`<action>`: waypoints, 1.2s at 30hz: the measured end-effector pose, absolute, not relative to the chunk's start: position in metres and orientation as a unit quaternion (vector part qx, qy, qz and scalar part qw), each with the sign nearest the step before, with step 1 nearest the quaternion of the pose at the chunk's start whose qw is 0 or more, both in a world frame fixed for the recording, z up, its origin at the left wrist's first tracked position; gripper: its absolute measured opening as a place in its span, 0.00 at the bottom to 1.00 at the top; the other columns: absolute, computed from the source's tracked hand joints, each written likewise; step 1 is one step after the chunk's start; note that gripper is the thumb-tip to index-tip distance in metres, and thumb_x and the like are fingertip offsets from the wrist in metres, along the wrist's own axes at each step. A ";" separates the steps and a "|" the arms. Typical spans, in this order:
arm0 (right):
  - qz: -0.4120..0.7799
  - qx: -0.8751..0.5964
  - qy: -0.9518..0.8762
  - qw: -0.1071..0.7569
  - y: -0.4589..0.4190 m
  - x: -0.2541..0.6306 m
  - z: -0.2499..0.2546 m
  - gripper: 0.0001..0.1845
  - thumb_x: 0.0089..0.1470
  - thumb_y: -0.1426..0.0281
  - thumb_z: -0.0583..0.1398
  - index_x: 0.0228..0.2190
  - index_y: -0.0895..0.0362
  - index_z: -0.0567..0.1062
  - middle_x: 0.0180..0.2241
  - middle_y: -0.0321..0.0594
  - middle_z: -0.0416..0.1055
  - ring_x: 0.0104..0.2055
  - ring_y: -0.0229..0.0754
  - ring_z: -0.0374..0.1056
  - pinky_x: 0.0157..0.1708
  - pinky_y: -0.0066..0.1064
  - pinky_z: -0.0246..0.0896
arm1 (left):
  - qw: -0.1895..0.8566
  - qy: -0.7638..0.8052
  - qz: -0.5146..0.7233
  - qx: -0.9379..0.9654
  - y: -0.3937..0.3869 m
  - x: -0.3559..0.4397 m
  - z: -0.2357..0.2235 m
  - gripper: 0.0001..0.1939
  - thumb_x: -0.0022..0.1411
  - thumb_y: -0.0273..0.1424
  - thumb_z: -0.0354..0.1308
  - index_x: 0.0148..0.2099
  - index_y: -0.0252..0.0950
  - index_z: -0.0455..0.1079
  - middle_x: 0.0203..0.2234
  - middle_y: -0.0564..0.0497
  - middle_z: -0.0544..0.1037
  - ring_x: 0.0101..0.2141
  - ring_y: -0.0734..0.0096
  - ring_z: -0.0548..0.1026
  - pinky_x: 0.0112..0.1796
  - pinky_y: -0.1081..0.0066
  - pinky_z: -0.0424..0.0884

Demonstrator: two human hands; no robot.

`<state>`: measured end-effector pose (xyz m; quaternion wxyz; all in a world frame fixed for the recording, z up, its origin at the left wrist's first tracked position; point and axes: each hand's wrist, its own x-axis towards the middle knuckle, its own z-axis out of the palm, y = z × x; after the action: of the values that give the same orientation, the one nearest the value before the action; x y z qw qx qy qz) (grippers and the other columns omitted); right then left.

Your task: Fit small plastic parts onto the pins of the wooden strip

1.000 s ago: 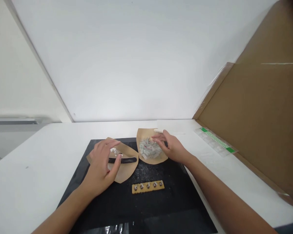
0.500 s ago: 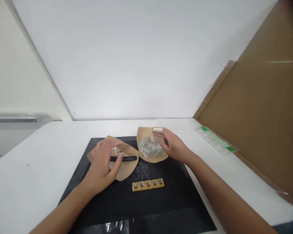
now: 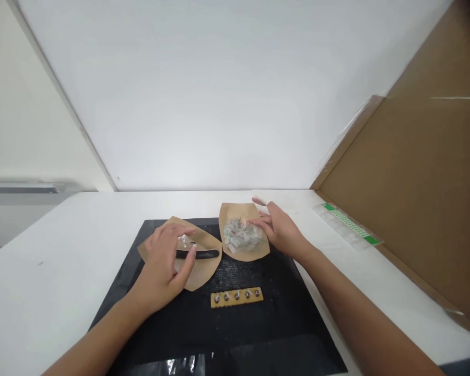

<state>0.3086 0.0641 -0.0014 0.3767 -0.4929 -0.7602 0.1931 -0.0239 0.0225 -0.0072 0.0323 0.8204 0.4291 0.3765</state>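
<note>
My left hand (image 3: 166, 258) is open, thumb and fingers apart, over a brown paper tray (image 3: 196, 279). In that tray lie a dark, slightly curved strip (image 3: 207, 254) and some small white or clear bits (image 3: 185, 241); my fingers hide part of both. My right hand (image 3: 280, 227) rests at the right side of a second brown paper tray (image 3: 235, 210), which holds a heap of small translucent strips (image 3: 241, 236). Its fingers are apart, one raised with a white covering, others over the heap's edge. Nearer me lies a tan strip (image 3: 242, 296) with several shiny round metal pieces in a row.
A black mat (image 3: 243, 334) lies under the trays on a white table (image 3: 47, 292). Clear plastic packaging with a green printed strip (image 3: 348, 224) lies at the right, beside a tall cardboard panel (image 3: 423, 198). A white wall (image 3: 219, 104) stands behind.
My right hand's covered finger has lifted away from the heap, while its other fingers stay near the heap's edge. My left hand has barely moved.
</note>
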 end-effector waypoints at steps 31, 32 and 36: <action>0.122 -0.543 -0.755 0.346 0.066 0.310 -0.004 0.07 0.70 0.62 0.55 0.41 0.52 0.67 0.53 0.46 0.78 0.51 0.51 0.79 0.52 0.45 0.72 | 0.026 0.426 0.375 0.823 0.022 -0.023 -0.007 0.14 0.72 0.33 0.53 0.58 0.42 0.62 0.50 0.44 0.74 0.53 0.50 0.69 0.53 0.49 0.63; 0.112 -0.547 -0.753 0.349 0.067 0.311 -0.004 0.07 0.69 0.62 0.56 0.42 0.52 0.68 0.53 0.47 0.78 0.53 0.53 0.77 0.56 0.48 0.69 | 0.023 0.428 0.374 0.822 0.022 -0.023 -0.007 0.14 0.72 0.34 0.53 0.58 0.42 0.62 0.50 0.44 0.74 0.53 0.49 0.68 0.53 0.49 0.63; 0.102 -0.560 -0.736 0.366 0.070 0.319 -0.003 0.10 0.69 0.63 0.56 0.49 0.52 0.69 0.58 0.47 0.74 0.53 0.53 0.77 0.57 0.49 0.68 | 0.021 0.432 0.374 0.820 0.023 -0.024 -0.007 0.14 0.72 0.34 0.53 0.57 0.42 0.63 0.49 0.43 0.74 0.53 0.49 0.69 0.53 0.49 0.63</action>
<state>0.3193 0.0700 -0.0030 0.3658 -0.5599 -0.7364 0.1024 -0.0238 0.0229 -0.0074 0.0211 0.8204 0.4319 0.3741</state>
